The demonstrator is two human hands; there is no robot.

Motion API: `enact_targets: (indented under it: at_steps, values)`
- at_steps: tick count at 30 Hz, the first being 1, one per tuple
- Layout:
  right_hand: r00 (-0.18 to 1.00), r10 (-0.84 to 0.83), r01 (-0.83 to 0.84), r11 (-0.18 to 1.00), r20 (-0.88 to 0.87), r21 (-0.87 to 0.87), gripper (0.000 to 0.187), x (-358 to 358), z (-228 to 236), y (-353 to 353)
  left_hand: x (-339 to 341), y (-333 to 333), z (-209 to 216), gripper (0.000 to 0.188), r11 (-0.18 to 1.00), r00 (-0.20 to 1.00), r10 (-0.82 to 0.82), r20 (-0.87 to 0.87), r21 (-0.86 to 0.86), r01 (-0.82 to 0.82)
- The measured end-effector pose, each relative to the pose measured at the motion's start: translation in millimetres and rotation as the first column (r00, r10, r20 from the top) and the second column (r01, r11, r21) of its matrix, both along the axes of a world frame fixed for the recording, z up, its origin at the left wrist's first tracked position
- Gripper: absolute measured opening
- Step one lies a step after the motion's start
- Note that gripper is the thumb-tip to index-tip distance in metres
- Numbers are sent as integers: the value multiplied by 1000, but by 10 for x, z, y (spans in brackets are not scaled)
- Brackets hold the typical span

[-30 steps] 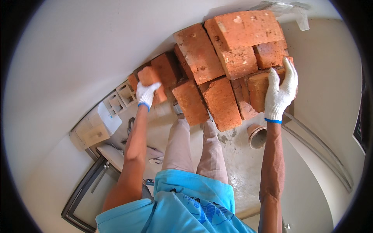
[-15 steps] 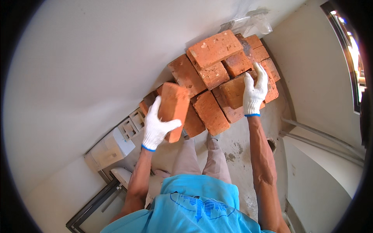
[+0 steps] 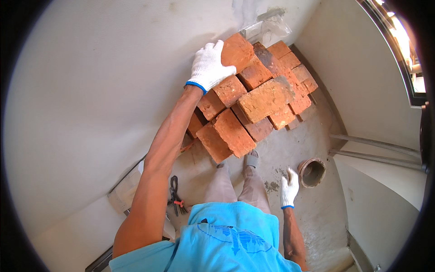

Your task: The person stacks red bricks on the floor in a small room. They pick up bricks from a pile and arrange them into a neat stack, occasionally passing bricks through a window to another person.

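A stack of orange-red bricks (image 3: 233,131) stands beyond my feet, against the wall. My left hand (image 3: 209,65), in a white knitted glove with a blue cuff, is wrapped around the left end of a brick (image 3: 238,52) at the far upper part of the stack. Part of that brick is hidden by the glove. Low on the right, my gloved right hand (image 3: 289,188) is empty, its fingers partly extended and thumb apart. Beside it on the floor stands a round, mortar-stained bucket (image 3: 312,172). A yellowish brick (image 3: 266,99) lies across the top of the stack.
White walls (image 3: 99,90) close in on the left and right. Clear plastic sheeting (image 3: 270,30) lies behind the bricks. Metal rails (image 3: 376,147) run along the right, below a bright opening (image 3: 401,36). A dark coiled cord (image 3: 175,192) lies on the floor at left.
My left hand has moved up and away to the stack's far end, its arm now stretched out. My right hand has let go of the yellowish brick and dropped toward the bucket. The view has shifted.
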State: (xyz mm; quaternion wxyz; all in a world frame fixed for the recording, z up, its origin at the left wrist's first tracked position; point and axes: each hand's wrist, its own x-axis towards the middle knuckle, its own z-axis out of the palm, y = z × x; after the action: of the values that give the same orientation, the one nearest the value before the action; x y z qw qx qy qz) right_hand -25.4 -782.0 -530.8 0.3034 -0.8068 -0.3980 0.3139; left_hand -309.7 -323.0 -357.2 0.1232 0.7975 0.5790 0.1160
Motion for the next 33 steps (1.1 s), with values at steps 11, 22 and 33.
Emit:
enact_targets:
  at_steps: [11, 22, 33]
  values:
    - [961, 238, -263, 946, 143, 190, 54, -259, 582, 765, -79, -158, -549, 66, 925, 988, -102, -112, 355, 136]
    - [729, 321, -613, 699, 604, 368, 55, -911, 787, 3289, -1289, -2605, -1704, 65, 660, 563, 703, 435, -102, -744]
    - [670, 344, -639, 718, 658, 276, 49, -1003, 715, 3355, -2633, -3242, -3612, 111, 293, 343, 935, -93, -345, -892]
